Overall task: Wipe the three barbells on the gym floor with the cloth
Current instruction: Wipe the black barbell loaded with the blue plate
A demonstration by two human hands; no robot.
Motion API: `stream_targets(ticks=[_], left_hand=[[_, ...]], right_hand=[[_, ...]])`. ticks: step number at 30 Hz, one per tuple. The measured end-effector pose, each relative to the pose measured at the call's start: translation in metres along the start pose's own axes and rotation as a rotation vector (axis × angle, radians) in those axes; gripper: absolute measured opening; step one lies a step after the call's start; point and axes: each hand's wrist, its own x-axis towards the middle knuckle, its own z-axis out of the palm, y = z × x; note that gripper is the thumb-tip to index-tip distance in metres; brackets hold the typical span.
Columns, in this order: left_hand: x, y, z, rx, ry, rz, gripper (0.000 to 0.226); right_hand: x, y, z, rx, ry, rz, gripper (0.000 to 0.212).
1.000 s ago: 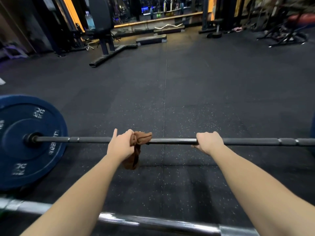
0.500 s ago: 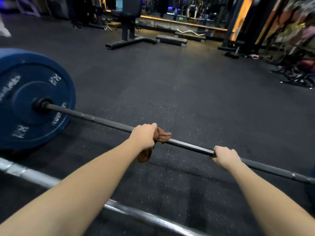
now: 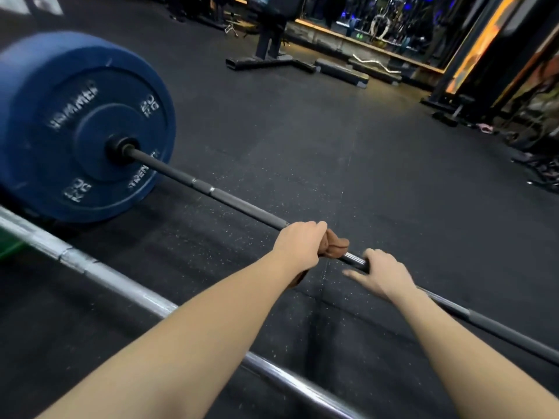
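Your left hand (image 3: 299, 246) is gripping a brown cloth (image 3: 336, 244) and wrapping it around the shaft of a dark barbell (image 3: 242, 207), which is lying on the black gym floor (image 3: 332, 146). The cloth is bunching out from the right side of that fist, and a tail of it is hanging below your wrist. Your right hand (image 3: 382, 275) is sitting just to the right of the cloth. Its fingers are curling over the bare shaft and its thumb is sticking out to the left; the hand is blurred. Well to the left of both hands, the shaft is running into a blue plate (image 3: 75, 125) standing on the floor. Nearer to you than your hands, a silver barbell (image 3: 121, 279) is lying beneath both forearms, roughly alongside the dark one. The edge of a green plate (image 3: 9, 247) is showing at its far left.
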Motion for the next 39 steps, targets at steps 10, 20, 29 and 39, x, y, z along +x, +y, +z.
stream_targets(ticks=[10,20,29,39], left_hand=[[-0.017,-0.077,-0.028,0.057,0.047,-0.075,0.029],[-0.023,-0.095,-0.011,-0.067,0.163,-0.222,0.023],[-0.018,-0.001,0.009,0.003,0.105,-0.119,0.038],[-0.016,-0.005,-0.001,0.265,0.048,-0.183,0.036]], right_hand=[[0.024,-0.06,0.015,0.034,0.009,0.169,0.055],[0.022,-0.062,0.009,0.033,-0.037,0.152,0.047],[0.02,-0.062,0.005,0.023,-0.046,0.136,0.028],[0.013,-0.058,0.0,0.066,-0.091,0.084,0.037]])
